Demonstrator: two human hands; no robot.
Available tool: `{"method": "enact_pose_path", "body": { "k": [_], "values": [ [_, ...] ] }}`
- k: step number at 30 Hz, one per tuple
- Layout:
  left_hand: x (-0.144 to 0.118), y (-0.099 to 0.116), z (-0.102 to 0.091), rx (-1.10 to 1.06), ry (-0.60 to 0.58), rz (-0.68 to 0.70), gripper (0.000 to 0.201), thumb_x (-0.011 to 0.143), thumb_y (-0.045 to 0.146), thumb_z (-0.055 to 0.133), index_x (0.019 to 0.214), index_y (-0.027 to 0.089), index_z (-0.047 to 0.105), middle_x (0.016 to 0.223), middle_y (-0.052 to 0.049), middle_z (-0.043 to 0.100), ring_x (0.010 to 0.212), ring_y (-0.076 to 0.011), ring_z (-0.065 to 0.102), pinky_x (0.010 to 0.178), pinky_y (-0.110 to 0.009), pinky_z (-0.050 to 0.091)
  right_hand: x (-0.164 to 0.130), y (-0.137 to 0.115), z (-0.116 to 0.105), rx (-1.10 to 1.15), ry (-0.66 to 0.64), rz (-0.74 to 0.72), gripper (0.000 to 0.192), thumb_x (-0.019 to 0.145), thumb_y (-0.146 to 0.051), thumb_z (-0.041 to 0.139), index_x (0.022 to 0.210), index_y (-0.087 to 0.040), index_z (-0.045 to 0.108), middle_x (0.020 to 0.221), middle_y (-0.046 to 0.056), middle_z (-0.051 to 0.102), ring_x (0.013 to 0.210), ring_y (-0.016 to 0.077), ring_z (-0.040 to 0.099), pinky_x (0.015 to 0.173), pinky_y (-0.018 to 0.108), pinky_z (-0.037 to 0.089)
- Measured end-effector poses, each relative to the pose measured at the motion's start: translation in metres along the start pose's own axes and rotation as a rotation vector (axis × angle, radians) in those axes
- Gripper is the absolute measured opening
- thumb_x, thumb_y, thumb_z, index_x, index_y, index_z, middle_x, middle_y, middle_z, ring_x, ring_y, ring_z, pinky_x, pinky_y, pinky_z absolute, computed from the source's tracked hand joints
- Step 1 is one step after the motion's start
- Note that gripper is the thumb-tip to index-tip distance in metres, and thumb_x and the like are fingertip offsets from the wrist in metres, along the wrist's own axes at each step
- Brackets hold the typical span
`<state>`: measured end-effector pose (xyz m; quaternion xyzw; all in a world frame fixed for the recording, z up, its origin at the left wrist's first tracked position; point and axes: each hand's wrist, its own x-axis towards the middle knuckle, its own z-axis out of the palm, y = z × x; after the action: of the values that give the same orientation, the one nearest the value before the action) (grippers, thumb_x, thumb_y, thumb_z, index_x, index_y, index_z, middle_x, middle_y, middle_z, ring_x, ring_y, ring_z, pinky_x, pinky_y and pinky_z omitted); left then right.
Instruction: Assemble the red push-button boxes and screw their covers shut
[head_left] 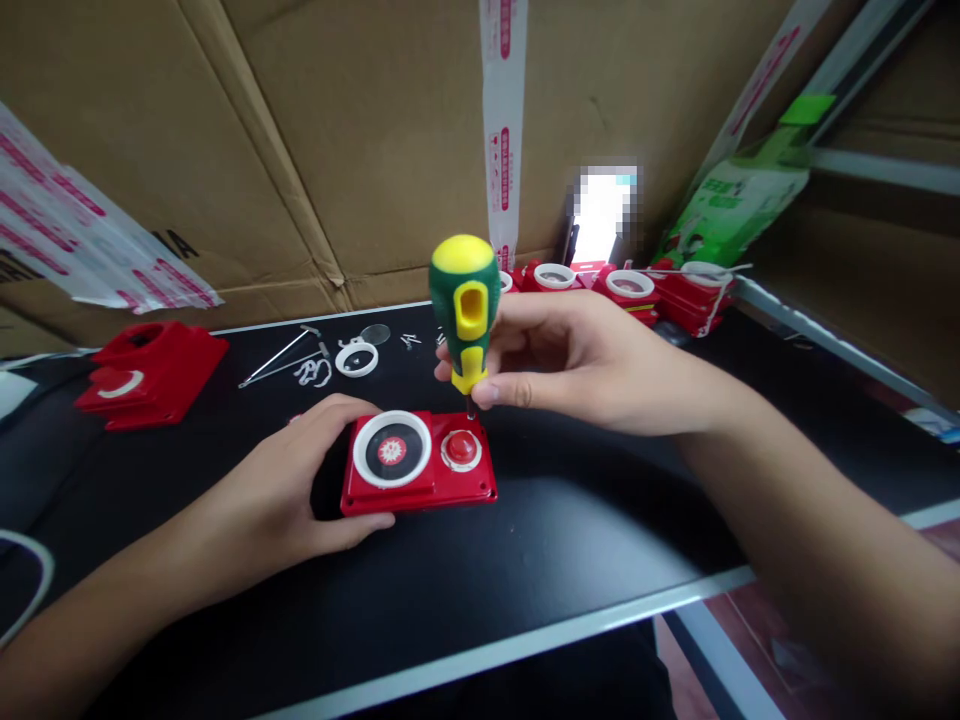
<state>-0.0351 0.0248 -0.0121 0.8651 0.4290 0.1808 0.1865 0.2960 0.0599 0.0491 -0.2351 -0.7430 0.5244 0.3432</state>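
Note:
A red plastic box [442, 487] with a white-ringed dial [392, 450] and a round red button [460, 447] rests on the black table. Its left end is gripped by my left hand [330, 470], thumb along the front and fingers behind. My right hand [562, 350] pinches the lower grip of a stubby screwdriver [464, 300] with a green and yellow handle. The screwdriver stands nearly upright, its short shaft reaching the box's back right corner, where a small screw head seems to sit. Exact contact at the tip is too small to make out.
Another red housing [150, 372] stands at the left. Behind the box lie a white ring [356, 359], thin metal rods [281, 362] and small screws [410, 341]. More red units [628, 290], a lit phone [600, 215] and a green bottle [750, 190] stand at the back right, by cardboard.

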Motion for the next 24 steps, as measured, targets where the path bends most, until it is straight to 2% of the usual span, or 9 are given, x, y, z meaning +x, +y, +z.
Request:
{"method": "enact_pose_path", "body": {
  "k": [5, 9, 12, 16, 19, 21, 24],
  "values": [
    [0.0, 0.001, 0.0, -0.006, 0.007, -0.026, 0.071, 0.084, 0.064, 0.09, 0.139, 0.031, 0.06, 0.137, -0.01, 0.074, 0.119, -0.0377, 0.076, 0.102, -0.055, 0.063, 0.006, 0.016, 0.006, -0.026, 0.16, -0.015, 0.042, 0.078, -0.033, 0.104, 0.101, -0.019, 0.072, 0.098, 0.002, 0.075, 0.085, 0.018, 0.07, 0.077, 0.032, 0.061],
    [0.0, 0.0, 0.001, -0.008, -0.027, -0.043, 0.069, 0.086, 0.062, 0.089, 0.141, 0.033, 0.059, 0.139, -0.009, 0.073, 0.121, -0.0377, 0.075, 0.105, -0.056, 0.062, 0.008, 0.024, 0.012, -0.081, 0.237, -0.015, 0.045, 0.075, -0.04, 0.105, 0.096, -0.021, 0.071, 0.097, 0.001, 0.07, 0.087, 0.0194, 0.067, 0.074, 0.032, 0.059],
    [0.001, 0.0, 0.0, -0.02, -0.031, -0.034, 0.069, 0.086, 0.062, 0.089, 0.141, 0.033, 0.06, 0.139, -0.009, 0.073, 0.123, -0.0384, 0.074, 0.105, -0.056, 0.062, 0.006, 0.018, 0.01, -0.079, 0.199, -0.023, 0.044, 0.078, -0.039, 0.103, 0.106, -0.021, 0.074, 0.106, 0.003, 0.073, 0.09, 0.0203, 0.069, 0.076, 0.033, 0.061],
    [0.002, 0.003, -0.003, -0.025, -0.05, -0.054, 0.065, 0.086, 0.058, 0.089, 0.138, 0.031, 0.062, 0.137, -0.009, 0.075, 0.122, -0.0375, 0.074, 0.103, -0.053, 0.062, -0.002, 0.001, 0.002, -0.103, 0.118, -0.013, 0.04, 0.093, -0.033, 0.09, 0.128, -0.021, 0.075, 0.126, 0.007, 0.077, 0.107, 0.0221, 0.074, 0.086, 0.032, 0.065],
    [0.002, 0.005, -0.004, -0.025, -0.076, -0.072, 0.061, 0.086, 0.055, 0.09, 0.136, 0.03, 0.064, 0.134, -0.008, 0.075, 0.12, -0.0366, 0.075, 0.101, -0.051, 0.063, -0.006, -0.006, -0.002, -0.114, 0.058, -0.024, 0.031, 0.1, -0.023, 0.08, 0.13, -0.02, 0.075, 0.124, 0.006, 0.08, 0.112, 0.0201, 0.076, 0.095, 0.031, 0.065],
    [0.003, 0.006, -0.005, -0.026, -0.076, -0.071, 0.063, 0.086, 0.057, 0.09, 0.136, 0.029, 0.064, 0.134, -0.009, 0.075, 0.119, -0.0367, 0.074, 0.101, -0.051, 0.062, -0.007, -0.008, -0.004, -0.114, 0.028, -0.033, 0.029, 0.101, -0.021, 0.08, 0.129, -0.019, 0.076, 0.12, 0.006, 0.082, 0.1, 0.0168, 0.077, 0.09, 0.03, 0.066],
    [0.003, 0.007, -0.007, -0.031, -0.069, -0.06, 0.068, 0.085, 0.061, 0.09, 0.139, 0.028, 0.063, 0.137, -0.011, 0.074, 0.121, -0.0379, 0.074, 0.103, -0.052, 0.062, -0.007, -0.008, -0.007, -0.108, -0.017, -0.025, 0.028, 0.101, -0.027, 0.083, 0.126, -0.018, 0.078, 0.118, 0.007, 0.082, 0.078, 0.0127, 0.072, 0.073, 0.028, 0.065]
  ]
}}
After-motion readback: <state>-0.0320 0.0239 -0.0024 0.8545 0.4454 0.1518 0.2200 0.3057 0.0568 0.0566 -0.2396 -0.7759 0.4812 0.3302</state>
